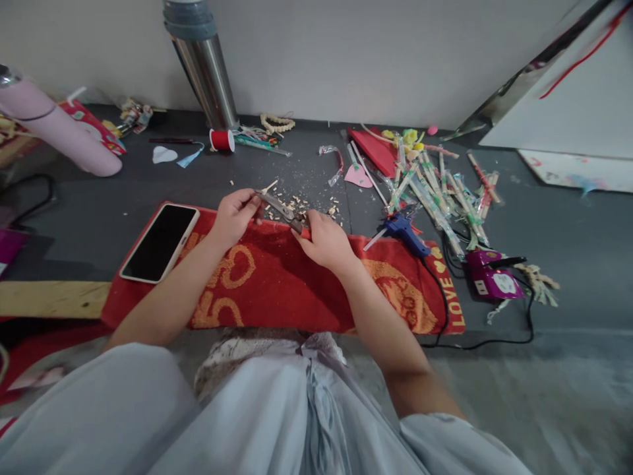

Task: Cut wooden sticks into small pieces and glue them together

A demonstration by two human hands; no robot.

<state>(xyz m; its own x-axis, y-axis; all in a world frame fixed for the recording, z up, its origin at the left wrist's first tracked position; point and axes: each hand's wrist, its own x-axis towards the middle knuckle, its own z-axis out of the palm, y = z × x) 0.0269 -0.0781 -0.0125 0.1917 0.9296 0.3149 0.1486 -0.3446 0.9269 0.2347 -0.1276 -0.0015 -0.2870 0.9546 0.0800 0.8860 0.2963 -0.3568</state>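
Note:
My left hand (238,214) is closed, its fingertips pinching a thin pale stick (270,186) whose end pokes out past them. Wrapped in my right hand (326,241) are the orange-red handles of metal scissors (279,208). Their blades point left and reach the fingers of my left hand, beside the stick; whether they touch it I cannot tell. Small pale cut pieces (299,203) and crumbs lie scattered on the dark table just beyond. Under both forearms spreads a red towel (291,284) with orange lettering.
A phone (161,243) lies on the towel's left end. To the right are a blue glue gun (406,234), several wrapped sticks (435,198) and a purple box (492,274) with a black cable. Behind stand a steel flask (210,79), a red thread spool (222,140) and a pink bottle (59,128).

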